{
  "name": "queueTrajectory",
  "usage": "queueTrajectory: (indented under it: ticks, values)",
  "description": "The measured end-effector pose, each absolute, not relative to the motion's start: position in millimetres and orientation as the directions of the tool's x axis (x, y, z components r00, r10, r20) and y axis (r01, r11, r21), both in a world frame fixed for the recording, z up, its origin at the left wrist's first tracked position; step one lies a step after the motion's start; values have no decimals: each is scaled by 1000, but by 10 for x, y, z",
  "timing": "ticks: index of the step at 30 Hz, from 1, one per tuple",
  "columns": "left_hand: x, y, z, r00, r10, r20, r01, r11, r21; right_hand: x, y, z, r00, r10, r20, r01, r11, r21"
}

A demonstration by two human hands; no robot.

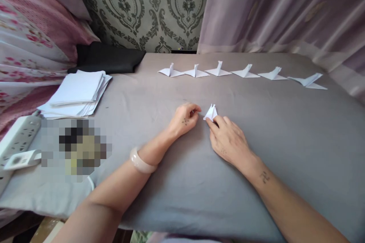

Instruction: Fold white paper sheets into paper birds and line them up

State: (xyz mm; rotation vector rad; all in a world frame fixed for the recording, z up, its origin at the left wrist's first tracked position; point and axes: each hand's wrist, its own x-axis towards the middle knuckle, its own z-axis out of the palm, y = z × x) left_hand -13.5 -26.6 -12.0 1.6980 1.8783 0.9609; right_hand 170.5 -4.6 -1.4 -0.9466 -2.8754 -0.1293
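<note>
A small folded white paper piece (211, 112) lies on the grey cloth surface (285, 140) near the middle. My right hand (228, 138) rests on the cloth with its fingertips pinching the lower edge of this paper. My left hand (185, 119) lies just left of it, fingers curled in, its fingertips a little short of the paper, and nothing shows in them. A pale bangle (141, 161) sits on my left wrist.
Several finished folded paper figures (218, 70) stand in a row at the far side. A stack of white sheets (76, 93) lies at the left, with a black cloth (108, 57) behind it. A white power strip (17, 136) is at the left edge.
</note>
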Motion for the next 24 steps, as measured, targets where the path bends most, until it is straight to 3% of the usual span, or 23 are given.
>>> queueTrajectory:
  ticks: [3, 7, 10, 20, 24]
  values:
    - [-13, -356, -134, 24, 972, 234, 819, -154, 553, 1702, -34, -5, -787, 600, 142, 610, 791, 40]
    - [170, -437, -137, 187, 967, 172, 946, -224, 232, 1721, -27, 22, -785, 606, 129, 610, 792, -11]
    - [230, -467, -157, 230, 964, 133, 964, -244, 102, 1749, -32, 36, -796, 594, 121, 590, 805, -69]
    - [233, -477, -125, 234, 967, 99, 970, -239, 40, 1846, 33, 33, -754, 643, 132, 598, 756, -267]
    - [220, -467, -128, 313, 940, 136, 948, -318, 15, 1889, 38, 34, -760, 641, 107, 602, 757, -256]
